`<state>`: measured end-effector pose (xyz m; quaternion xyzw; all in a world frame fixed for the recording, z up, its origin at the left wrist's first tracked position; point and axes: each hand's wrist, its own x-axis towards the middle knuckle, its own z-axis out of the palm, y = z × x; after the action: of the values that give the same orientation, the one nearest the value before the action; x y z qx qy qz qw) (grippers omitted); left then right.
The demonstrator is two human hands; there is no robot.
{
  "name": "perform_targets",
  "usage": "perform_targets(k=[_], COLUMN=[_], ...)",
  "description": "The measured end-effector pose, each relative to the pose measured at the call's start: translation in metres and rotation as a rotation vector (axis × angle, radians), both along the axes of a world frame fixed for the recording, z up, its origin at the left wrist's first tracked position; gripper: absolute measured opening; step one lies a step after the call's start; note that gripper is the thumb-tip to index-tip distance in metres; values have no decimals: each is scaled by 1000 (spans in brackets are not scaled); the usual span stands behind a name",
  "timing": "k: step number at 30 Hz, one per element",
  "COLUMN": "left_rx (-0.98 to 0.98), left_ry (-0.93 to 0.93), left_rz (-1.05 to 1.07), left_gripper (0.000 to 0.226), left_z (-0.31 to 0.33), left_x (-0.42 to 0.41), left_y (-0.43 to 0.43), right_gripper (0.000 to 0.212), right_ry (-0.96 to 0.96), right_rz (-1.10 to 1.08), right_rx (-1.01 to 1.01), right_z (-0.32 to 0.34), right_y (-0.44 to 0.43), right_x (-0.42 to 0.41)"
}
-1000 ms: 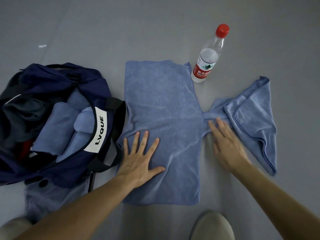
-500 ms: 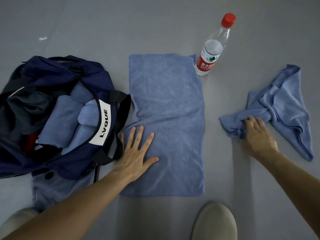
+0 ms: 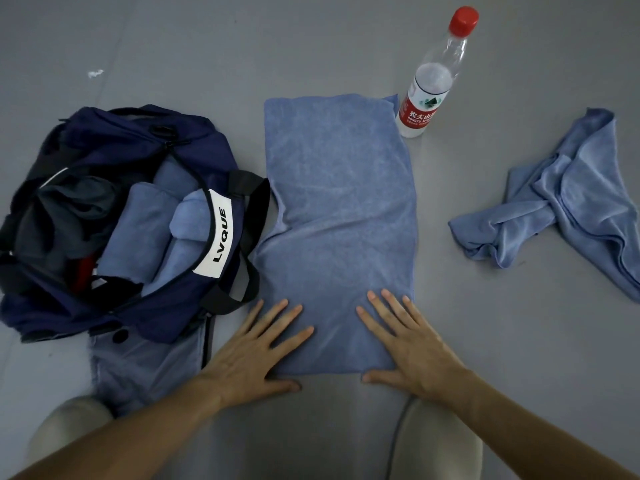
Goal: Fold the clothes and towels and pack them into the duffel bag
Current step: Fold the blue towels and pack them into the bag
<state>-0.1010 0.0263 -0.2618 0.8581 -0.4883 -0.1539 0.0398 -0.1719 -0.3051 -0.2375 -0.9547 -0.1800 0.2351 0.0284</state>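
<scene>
Left hand and right hand lie flat, apart, on the near end of the towel (spread beside the duffel bag); careless folding could topple the bottle at its far corner.

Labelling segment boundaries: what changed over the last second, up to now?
The right hand dragged the crumpled towel off to the right, clear of the flat towel, let it go, and returned to press flat on the flat towel's near edge. The left hand slid down to that edge too. Flat towel, duffel bag and bottle stayed put.
</scene>
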Motion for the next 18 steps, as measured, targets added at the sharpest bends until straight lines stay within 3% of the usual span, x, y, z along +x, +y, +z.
perform_targets(k=[3, 5, 10, 15, 18], left_rx=[-30, -19, -34, -233, -295], left_ry=[34, 50, 36, -81, -53], left_rz=[125, 171, 170, 223, 315], left_gripper=[73, 67, 61, 24, 14], left_z=[0, 1, -1, 0, 16], left_x=[16, 31, 52, 51, 48], left_y=[-13, -25, -41, -33, -36], right_gripper=[114, 109, 72, 30, 21], right_ry=[-11, -26, -204, -467, -507], right_rz=[-29, -83, -147, -187, -186], right_rx=[-25, -25, 39, 235, 271], right_z=[0, -1, -10, -11, -4], right_y=[0, -3, -13, -18, -19], right_x=[3, 10, 20, 16, 13])
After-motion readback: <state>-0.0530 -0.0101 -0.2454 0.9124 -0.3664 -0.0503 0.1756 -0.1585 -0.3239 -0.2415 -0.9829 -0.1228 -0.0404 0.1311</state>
